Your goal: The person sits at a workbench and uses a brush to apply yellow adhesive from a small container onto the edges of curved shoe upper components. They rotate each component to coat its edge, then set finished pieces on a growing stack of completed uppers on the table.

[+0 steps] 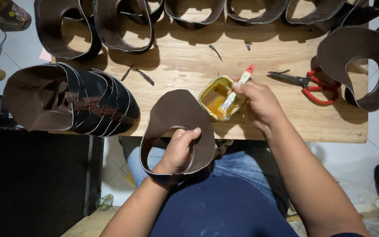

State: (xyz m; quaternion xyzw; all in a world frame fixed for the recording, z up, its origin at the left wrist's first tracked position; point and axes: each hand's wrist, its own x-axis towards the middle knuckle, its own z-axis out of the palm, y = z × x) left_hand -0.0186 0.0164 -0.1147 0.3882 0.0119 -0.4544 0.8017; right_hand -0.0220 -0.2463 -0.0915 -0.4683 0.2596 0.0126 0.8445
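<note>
My left hand [178,151] grips a dark brown leather shoe upper [176,112] by the rim of its opening, holding it over my lap at the near edge of the wooden table [259,118]. My right hand [259,103] holds a small brush [237,87] with a white handle and red tip. Its bristles dip into a small open tin of yellow glue [216,98] standing on the table just right of the upper.
A stack of several brown uppers [71,98] lies at the table's left end. More looped uppers [123,26] line the far edge, and one [360,66] sits at the right. Red-handled pliers [312,83] lie right of the tin. Leather scraps [145,77] are scattered about.
</note>
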